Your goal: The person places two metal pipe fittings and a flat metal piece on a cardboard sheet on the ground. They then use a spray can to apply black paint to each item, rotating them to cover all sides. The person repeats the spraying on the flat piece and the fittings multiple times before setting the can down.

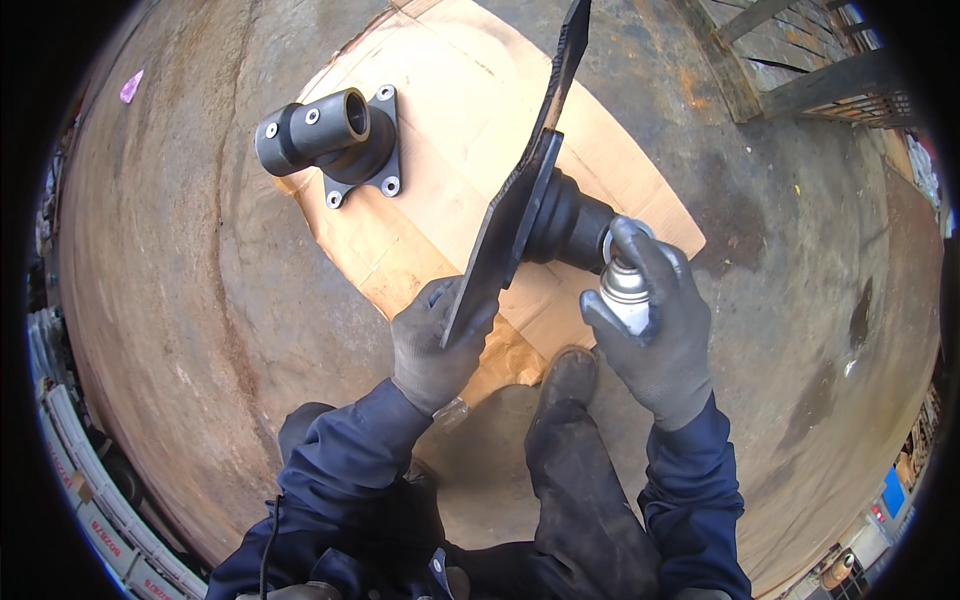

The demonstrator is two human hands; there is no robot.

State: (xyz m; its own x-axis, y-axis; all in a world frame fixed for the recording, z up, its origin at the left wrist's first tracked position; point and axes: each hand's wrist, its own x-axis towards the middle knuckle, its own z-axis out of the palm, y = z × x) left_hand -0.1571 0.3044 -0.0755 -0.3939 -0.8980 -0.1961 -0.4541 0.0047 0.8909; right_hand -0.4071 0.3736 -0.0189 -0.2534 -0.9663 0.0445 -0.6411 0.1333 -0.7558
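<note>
Flat black panel (497, 240) and silver-white metal spray can (627, 298).
Grey-gloved left hand (430, 362) grips the panel; grey-gloved right hand (665, 335), right of the panel, clasps the can.

Silver-and-white can (627, 300), black panel (498, 235), tan cardboard (460, 100)

Partly hidden behind black plate (490, 250), lower centre: left hand (433, 350). Partly covered by right hand (660, 325), right of centre: spray can (626, 289). Cut at top edge: plate tip. Cut by dark rim, upper right: slatted frame (825, 88). Too small to identify, upper left: pink scrap (131, 87).
</note>
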